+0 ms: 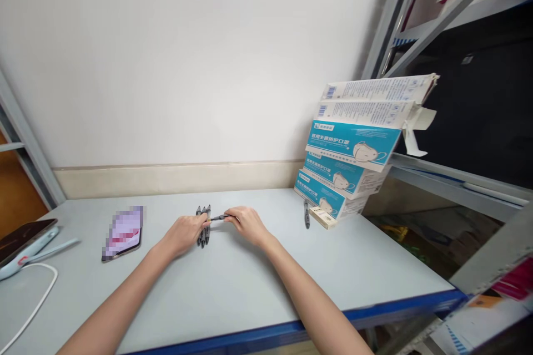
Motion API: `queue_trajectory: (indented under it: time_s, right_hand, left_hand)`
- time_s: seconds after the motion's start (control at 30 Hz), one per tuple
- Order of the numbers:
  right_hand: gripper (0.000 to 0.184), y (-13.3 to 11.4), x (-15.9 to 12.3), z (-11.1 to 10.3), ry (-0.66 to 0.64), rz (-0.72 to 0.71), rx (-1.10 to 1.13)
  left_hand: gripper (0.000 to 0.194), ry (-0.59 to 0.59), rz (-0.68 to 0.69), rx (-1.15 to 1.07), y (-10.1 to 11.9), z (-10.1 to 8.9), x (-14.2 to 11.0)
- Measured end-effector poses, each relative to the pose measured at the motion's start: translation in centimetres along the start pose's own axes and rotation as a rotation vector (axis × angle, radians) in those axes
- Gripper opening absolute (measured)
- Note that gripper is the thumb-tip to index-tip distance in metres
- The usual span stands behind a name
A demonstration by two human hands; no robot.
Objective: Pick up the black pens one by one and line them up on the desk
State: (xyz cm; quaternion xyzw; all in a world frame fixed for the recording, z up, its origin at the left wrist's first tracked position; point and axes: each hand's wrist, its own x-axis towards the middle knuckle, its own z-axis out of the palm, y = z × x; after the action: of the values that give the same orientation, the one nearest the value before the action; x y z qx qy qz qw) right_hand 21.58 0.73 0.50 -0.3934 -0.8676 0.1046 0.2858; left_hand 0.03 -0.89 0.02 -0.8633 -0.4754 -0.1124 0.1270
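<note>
A dark pen [217, 217] is stretched level between my two hands, just above the table. My left hand [185, 234] pinches its left end with thumb and fingertips. At the opposite end, the fingers of my right hand [249, 226] are closed around the pen. Under and beside my left fingertips lie three black pens [203, 242] side by side, pointing away from me; my fingers cover their middle parts. Another black pen [307, 215] lies off to the right, next to a small cream box [322, 217].
Stacked mask boxes [353, 138] lean at the table's back right, a torn flap sticking out. On the left lie a phone [139, 239] with a blurred screen and a second device [31, 236] on a light-blue stand with a white cable [52, 288]. Metal shelving [499, 244] borders the right side.
</note>
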Motion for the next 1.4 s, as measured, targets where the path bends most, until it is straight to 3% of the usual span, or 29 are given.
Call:
queue_trajectory:
  time_s: [0.1,0.23,0.33,0.47,0.57,0.63,0.7,0.77,0.9,0.97,1.07,1.2,1.4]
  right_hand:
    - [0.026,0.0,-0.2,0.0,-0.074,0.024,0.092]
    - [0.03,-0.3,-0.2,0.0,-0.356,0.127,0.422]
    - [0.028,-0.3,-0.1,0.1,-0.508,0.118,0.447]
    - [0.026,-0.4,-0.1,0.6,-0.342,0.063,0.094]
    - [0.028,-0.7,-0.2,1.1,-0.244,0.086,-0.085]
    - [0.028,-0.8,-0.2,1.3,-0.207,0.098,-0.055]
    - [0.03,-0.8,-0.2,1.1,-0.225,0.112,0.13]
    - [0.033,-0.6,-0.2,0.7,-0.395,0.151,0.436]
    - [0.039,-0.1,-0.6,-0.2,-0.965,0.214,0.907]
    - [0.039,0.1,-0.7,-0.2,-1.036,0.218,0.933]
    - [0.033,-0.1,-0.5,0.2,-0.787,0.21,0.704]
    - [0.021,-0.8,-0.3,0.6,-0.393,0.072,0.141]
    - [0.026,-1.4,-0.6,0.0,-0.215,0.022,-0.377]
  left_hand:
    - [0.032,0.033,0.073,0.053,-0.3,0.2,-0.1]
    - [0.034,0.123,0.217,0.172,-0.6,0.2,-0.2]
    - [0.034,0.1,0.268,0.198,-0.3,0.0,-0.1]
    - [0.032,-0.058,0.2,0.195,0.2,-0.2,0.1]
    - [0.032,-0.101,0.13,0.127,0.2,-0.3,0.1]
    - [0.032,-0.087,0.114,0.123,0.0,-0.5,0.1]
    - [0.031,-0.039,0.142,0.174,-0.1,-0.7,0.0]
    - [0.03,0.038,0.22,0.252,-0.1,-1.0,-0.1]
    - [0.03,0.164,0.432,0.336,0.0,-1.3,-0.3]
    - [0.031,0.169,0.471,0.327,0.0,-1.0,-0.3]
    - [0.032,0.099,0.402,0.287,-0.3,-0.1,-0.3]
    - [0.031,-0.044,0.229,0.175,0.0,-0.2,0.0]
    - [0.037,-0.166,0.003,-0.019,1.6,-2.5,0.2]
